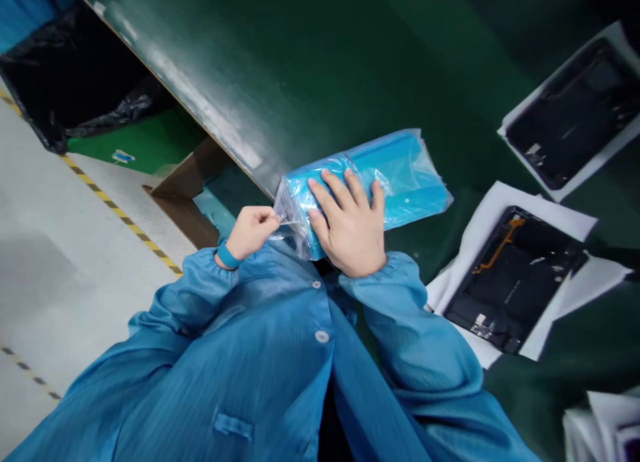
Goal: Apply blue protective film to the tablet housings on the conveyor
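A bright blue package in a clear plastic bag [415, 175] lies on the green table, close to its edge. My right hand [350, 232] rests flat on the blue package, fingers spread, pressing near its left end. Just left of that end, my left hand [253, 232] is closed in a pinch on a thin stretched bit of the bag's clear plastic. The crumpled plastic end gathers between the two hands. What is inside the blue package is hidden.
Dark tablet-like panels lie on white sheets to the right, one nearer [515, 282] and one farther [575, 112]. More white sheets [600, 422] sit at lower right. Beyond the table edge are an open cardboard box [175, 199] and a black bin bag [40, 69].
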`<state>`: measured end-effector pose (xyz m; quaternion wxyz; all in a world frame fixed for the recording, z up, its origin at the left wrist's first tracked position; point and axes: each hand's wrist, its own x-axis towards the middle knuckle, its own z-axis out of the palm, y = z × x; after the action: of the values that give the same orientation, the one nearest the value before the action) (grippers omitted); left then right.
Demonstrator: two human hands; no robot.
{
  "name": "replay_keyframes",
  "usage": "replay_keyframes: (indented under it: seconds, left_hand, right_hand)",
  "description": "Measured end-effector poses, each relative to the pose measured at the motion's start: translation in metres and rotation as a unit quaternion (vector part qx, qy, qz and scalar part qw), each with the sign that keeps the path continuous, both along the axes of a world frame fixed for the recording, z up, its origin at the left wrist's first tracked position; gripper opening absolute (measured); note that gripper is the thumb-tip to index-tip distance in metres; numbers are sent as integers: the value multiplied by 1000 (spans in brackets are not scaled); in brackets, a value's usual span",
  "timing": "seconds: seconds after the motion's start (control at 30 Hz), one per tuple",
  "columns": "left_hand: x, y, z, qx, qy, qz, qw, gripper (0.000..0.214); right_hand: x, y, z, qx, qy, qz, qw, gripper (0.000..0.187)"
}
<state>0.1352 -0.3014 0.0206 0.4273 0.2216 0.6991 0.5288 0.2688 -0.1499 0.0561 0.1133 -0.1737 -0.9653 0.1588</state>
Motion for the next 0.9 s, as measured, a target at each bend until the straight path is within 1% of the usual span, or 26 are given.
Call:
replay_keyframes:
  seconds: [0.1,0.17,0.23,0.3,0.33,0.37,0.4,0.43,0.47,0.53,0.6,0.7,0.77,0.83,0.9]
  left_hand:
    - [-4,-3,8,-30,32,-8,999,40]
    - [-7,-4,16,-45,49,-15,998,40]
    - [-9,-5,27,-53,86,12,995,38]
    - [-8,-5,38,-35,197,50,979,32]
    - [-7,-5,42,-16,269,49,962,29]
    - [-6,-4,45,7,339,25,940,26]
    - [-5,-3,47,29,397,-17,917,27]
    - [-4,0,47,44,435,-68,897,30]
    - [-4,3,47,50,454,-113,882,35]
    - [-3,10,44,44,469,-172,865,43]
    - [-4,16,44,27,473,-206,856,44]
    - [-5,21,49,14,473,-256,843,38]
    - [-3,24,53,13,478,-290,829,33]
    - [0,27,56,12,494,-321,808,28]
    - [3,29,56,18,520,-344,782,25]
  right_hand:
    - [3,1,-3,-3,18,2,1000,45]
    - [6,5,-3,-17,17,9,1000,45]
    - [12,11,-1,-57,36,17,998,46]
    - [20,18,2,-100,85,4,991,46]
    - [23,21,3,-112,115,-15,987,45]
    - [26,24,4,-114,141,-36,983,44]
    - [29,27,5,-109,160,-54,980,42]
    - [30,29,5,-102,169,-66,978,40]
    - [30,31,5,-94,167,-70,979,38]
    - [27,33,5,-80,145,-58,985,37]
    - [20,35,4,-62,105,-30,992,38]
    - [4,38,5,-43,31,20,998,41]
    - [-9,41,5,-43,-16,57,997,46]
    - [-20,46,4,-48,-44,92,994,48]
    - [-27,49,1,-54,-51,109,991,49]
